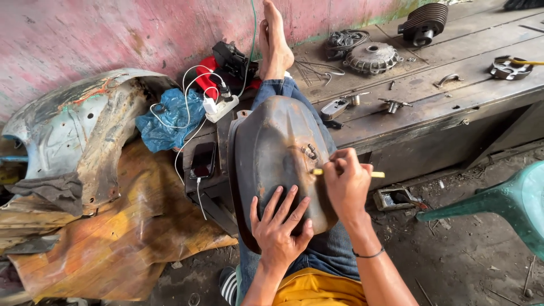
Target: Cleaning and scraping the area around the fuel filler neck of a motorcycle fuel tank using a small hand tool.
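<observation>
Slippage seemed the main risk: the panel (277, 153), a curved rusty shell, lay balanced along our outstretched leg (283, 90) with only our left hand (280, 224) spread flat on its near end, so a hard push could have rocked it off. Our right hand (347, 184) pinched a yellow stick (377, 174) near the small bracket (310, 151); we judged it could skid across the domed metal. The bench (453, 96) beyond held engine parts, a phone (203, 160) lay charging beside the panel, and the dirt floor (476, 255) was littered.
</observation>
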